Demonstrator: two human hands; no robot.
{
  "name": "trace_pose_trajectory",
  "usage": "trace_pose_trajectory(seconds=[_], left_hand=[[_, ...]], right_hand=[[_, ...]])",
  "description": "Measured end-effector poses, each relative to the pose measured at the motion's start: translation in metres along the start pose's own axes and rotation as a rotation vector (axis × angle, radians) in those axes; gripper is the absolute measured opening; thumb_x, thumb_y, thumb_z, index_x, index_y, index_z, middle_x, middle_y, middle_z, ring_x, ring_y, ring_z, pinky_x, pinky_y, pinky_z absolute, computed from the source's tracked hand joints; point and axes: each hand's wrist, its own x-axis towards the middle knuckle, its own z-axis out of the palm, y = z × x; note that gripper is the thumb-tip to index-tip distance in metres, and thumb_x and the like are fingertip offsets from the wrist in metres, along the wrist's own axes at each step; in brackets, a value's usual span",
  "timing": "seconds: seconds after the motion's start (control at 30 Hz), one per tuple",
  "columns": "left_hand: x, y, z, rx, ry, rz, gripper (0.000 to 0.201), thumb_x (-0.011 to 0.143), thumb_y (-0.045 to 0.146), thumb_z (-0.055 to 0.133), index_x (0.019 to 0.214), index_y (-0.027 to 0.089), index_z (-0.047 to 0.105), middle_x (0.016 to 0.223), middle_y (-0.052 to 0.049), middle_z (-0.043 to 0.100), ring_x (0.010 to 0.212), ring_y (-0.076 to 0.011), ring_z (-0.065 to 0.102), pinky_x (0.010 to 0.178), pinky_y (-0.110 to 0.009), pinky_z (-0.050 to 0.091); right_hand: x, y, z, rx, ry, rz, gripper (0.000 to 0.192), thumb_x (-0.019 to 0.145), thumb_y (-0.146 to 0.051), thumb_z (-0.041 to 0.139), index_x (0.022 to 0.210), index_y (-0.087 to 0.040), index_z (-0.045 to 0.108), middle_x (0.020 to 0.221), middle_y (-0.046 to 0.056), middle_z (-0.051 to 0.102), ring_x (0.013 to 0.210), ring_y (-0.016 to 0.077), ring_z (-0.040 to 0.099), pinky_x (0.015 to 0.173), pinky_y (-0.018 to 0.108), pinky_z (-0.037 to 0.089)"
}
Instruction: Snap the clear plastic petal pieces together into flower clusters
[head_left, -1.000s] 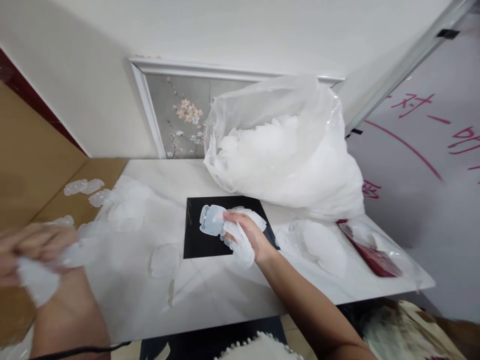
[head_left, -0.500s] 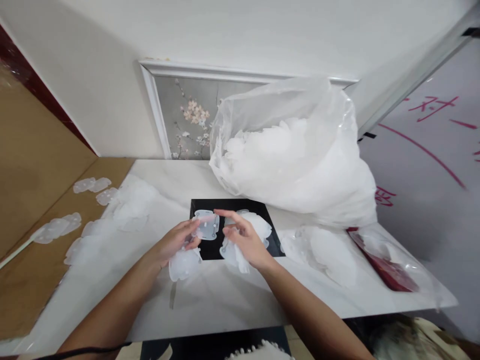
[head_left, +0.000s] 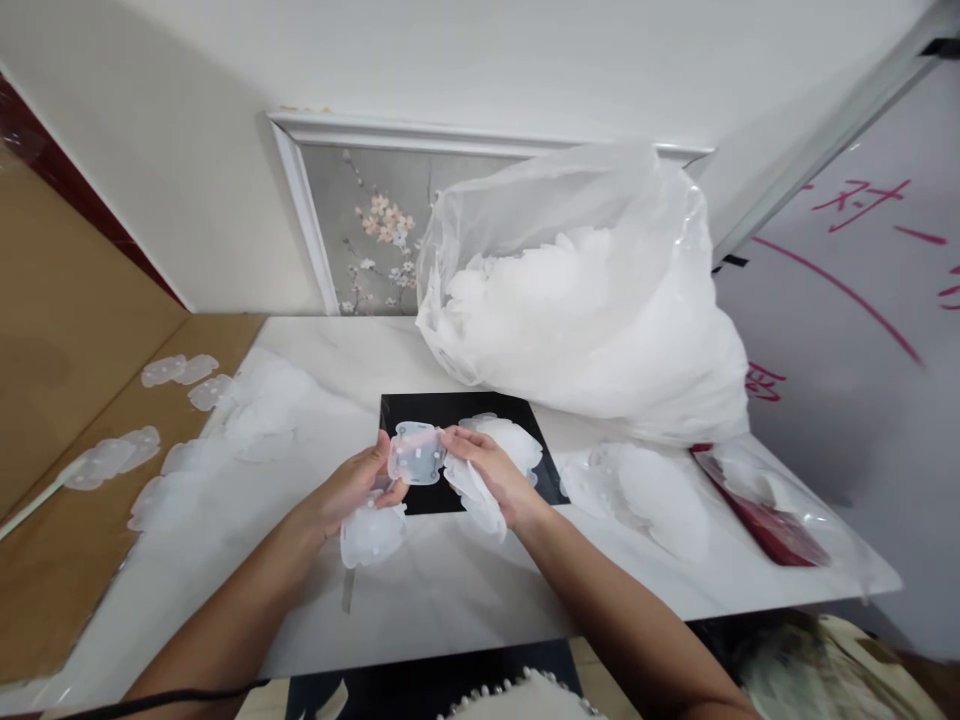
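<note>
Nearest the camera, just below the middle of the frame, the left hand (head_left: 358, 487) and the right hand (head_left: 491, 478) meet over a black mat (head_left: 450, 495) on the white table (head_left: 450, 600). Both pinch one clear plastic piece (head_left: 416, 456) between fingertips, held up just above the mat. The left hand also clutches a small stack of pieces (head_left: 371, 533) under its palm, and the right hand closes on another bunch of pieces (head_left: 472, 495).

Judging by the spread, the work looks partway through: finished-looking pieces lie in loose heaps at the left (head_left: 225, 430), some out on the brown board (head_left: 67, 500), and another heap (head_left: 652, 495) sits right of the mat.

Farther back, upper right of centre, a large clear bag (head_left: 585, 300) is bulging with white pieces, so plenty seems left.
</note>
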Motion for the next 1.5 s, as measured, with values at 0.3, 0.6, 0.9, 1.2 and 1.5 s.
trace_pose_trajectory(seconds=[0.3, 0.6, 0.9, 1.2, 1.5], left_hand=[[0.003, 0.006, -0.017, -0.194, 0.078, 0.065, 0.077, 0.075, 0.088, 0.029, 0.086, 0.019, 0.061, 0.043, 0.007, 0.035, 0.040, -0.0094, 0.019, 0.038, -0.022, 0.019], [-0.033, 0.041, -0.070, -0.761, 0.473, 0.441, 0.039, 0.101, 0.021, 0.033, 0.064, 0.021, 0.045, 0.036, 0.007, 0.029, 0.037, -0.0109, 0.038, 0.039, -0.017, 0.036], [-0.006, 0.021, -0.064, -0.724, 0.459, 0.290, 0.030, 0.092, 0.015, 0.052, 0.063, 0.019, 0.046, 0.038, 0.008, 0.034, 0.033, -0.0090, 0.038, 0.036, -0.017, 0.035], [-0.004, 0.012, -0.031, -0.671, 0.495, 0.252, 0.036, 0.086, 0.031, 0.064, 0.058, 0.020, 0.044, 0.040, 0.009, 0.033, 0.034, -0.0076, 0.033, 0.036, -0.018, 0.030], [0.011, -0.003, -0.003, -0.416, 0.640, 0.441, 0.037, 0.076, 0.053, 0.069, 0.069, 0.021, 0.050, 0.052, 0.005, 0.056, 0.046, -0.0100, 0.045, 0.048, -0.021, 0.039]], right_hand=[[0.002, -0.002, 0.000, -0.032, 0.012, -0.020, 0.039, 0.058, -0.049, 0.085, 0.072, -0.017, 0.069, 0.046, -0.007, 0.048, 0.041, 0.0074, 0.038, 0.043, 0.023, 0.027], [0.001, -0.046, 0.004, -0.511, 0.080, -0.312, 0.033, 0.072, -0.051, 0.068, 0.070, -0.018, 0.064, 0.054, -0.004, 0.052, 0.047, 0.0096, 0.042, 0.048, 0.023, 0.032], [0.083, -0.227, 0.024, -1.874, 0.739, -0.316, 0.029, 0.090, -0.023, 0.051, 0.113, -0.015, 0.067, 0.124, 0.017, 0.063, 0.112, 0.0280, 0.060, 0.090, 0.039, 0.045], [0.054, -0.169, 0.030, -1.964, 0.502, -0.744, 0.024, 0.094, -0.018, 0.047, 0.112, -0.014, 0.062, 0.118, 0.020, 0.062, 0.116, 0.0331, 0.054, 0.099, 0.053, 0.035], [0.017, 0.034, 0.040, -0.413, -0.262, -0.123, 0.053, 0.068, -0.041, 0.078, 0.110, -0.024, 0.051, 0.087, -0.001, 0.063, 0.067, 0.0133, 0.058, 0.061, 0.029, 0.051]])
